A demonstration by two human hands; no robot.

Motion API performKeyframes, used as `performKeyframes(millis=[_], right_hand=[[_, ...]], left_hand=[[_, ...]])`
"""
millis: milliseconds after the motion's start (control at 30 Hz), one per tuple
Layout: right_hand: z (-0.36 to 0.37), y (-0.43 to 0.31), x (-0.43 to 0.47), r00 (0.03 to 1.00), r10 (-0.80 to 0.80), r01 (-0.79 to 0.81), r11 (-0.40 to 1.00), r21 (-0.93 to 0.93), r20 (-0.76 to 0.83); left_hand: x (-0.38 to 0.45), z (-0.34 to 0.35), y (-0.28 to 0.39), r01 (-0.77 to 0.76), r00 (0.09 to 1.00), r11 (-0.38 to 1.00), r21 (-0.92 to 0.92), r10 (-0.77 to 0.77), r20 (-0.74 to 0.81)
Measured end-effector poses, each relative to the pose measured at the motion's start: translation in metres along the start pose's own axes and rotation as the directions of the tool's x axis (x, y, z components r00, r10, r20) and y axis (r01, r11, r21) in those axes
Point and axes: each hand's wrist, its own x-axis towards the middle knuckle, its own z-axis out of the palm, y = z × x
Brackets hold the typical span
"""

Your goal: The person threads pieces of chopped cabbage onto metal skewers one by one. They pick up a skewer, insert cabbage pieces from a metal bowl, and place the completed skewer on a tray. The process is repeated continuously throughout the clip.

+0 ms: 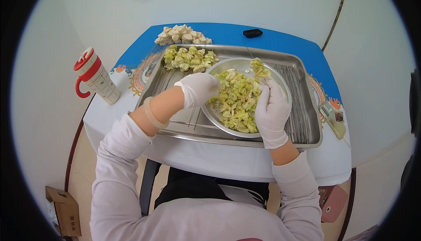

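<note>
In my right hand (273,109), gloved in white, is a thin metal skewer (247,50) with pale green leaf pieces (260,67) threaded on it. The skewer's bare end points up and away, over the bowl's far rim. My left hand (199,88), also gloved, hangs at the left side of a round metal bowl (227,131) with its fingers curled down; its fingertips are hidden, so what they hold does not show. Loose cut leaf vegetable (236,104) fills much of the bowl, which sits inside a large stainless-steel tray (200,135).
Filled leaf skewers (189,58) lie at the tray's left, bare skewers (297,109) at its right. Behind are skewers of white chunks (182,34) and a black object (252,33). A red-lidded tumbler (98,78) stands left; a phone in a clear case (334,119) lies right.
</note>
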Motion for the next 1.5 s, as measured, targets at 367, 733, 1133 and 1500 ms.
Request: performKeyframes(millis=[367, 733, 1133, 1500], right_hand=[[0.001, 0.006, -0.001, 0.999, -0.025, 0.026, 0.999, -0.025, 0.021], [0.0, 0.008, -0.001, 0.999, -0.035, 0.035, 0.999, -0.022, 0.035], [-0.001, 0.005, -0.001, 0.999, -0.026, 0.028, 0.999, -0.044, 0.048], [-0.002, 0.003, -0.002, 0.997, 0.013, -0.009, 0.999, -0.046, 0.078]], left_hand=[[0.027, 0.033, -0.003, 0.072, 0.987, 0.961, 0.268, -0.107, 0.118], [0.017, 0.01, -0.011, -0.076, 0.985, 0.995, -0.07, 0.064, -0.162], [0.035, 0.008, -0.019, -0.049, 0.973, 0.987, -0.154, 0.012, -0.229], [0.052, 0.014, -0.036, -0.046, 0.951, 0.994, -0.103, 0.012, -0.308]])
